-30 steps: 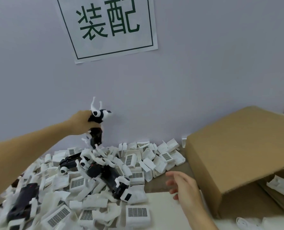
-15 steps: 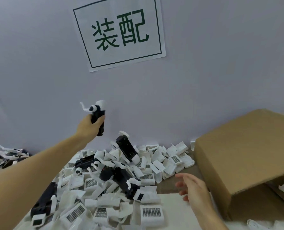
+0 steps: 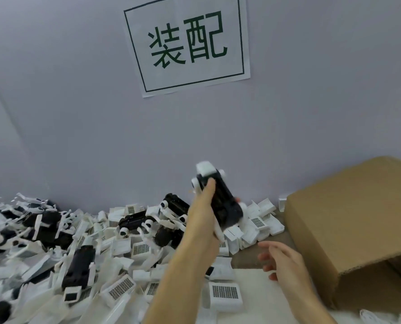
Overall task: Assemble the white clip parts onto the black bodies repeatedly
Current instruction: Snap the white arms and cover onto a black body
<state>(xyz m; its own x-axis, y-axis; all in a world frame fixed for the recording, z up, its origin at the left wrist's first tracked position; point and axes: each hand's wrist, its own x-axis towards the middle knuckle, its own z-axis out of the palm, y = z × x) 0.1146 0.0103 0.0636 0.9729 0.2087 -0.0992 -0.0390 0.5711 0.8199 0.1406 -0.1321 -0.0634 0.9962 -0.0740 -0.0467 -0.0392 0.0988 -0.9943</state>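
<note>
Wall (image 3: 312, 113) with paper sign (image 3: 187, 45) rises behind table (image 3: 253, 260) piled with parts (image 3: 124, 246).

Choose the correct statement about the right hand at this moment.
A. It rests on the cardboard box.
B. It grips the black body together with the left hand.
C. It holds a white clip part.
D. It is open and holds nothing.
D: the right hand hovers with spread fingers, apart from the cardboard box, while the left hand alone grips the black body.
</note>
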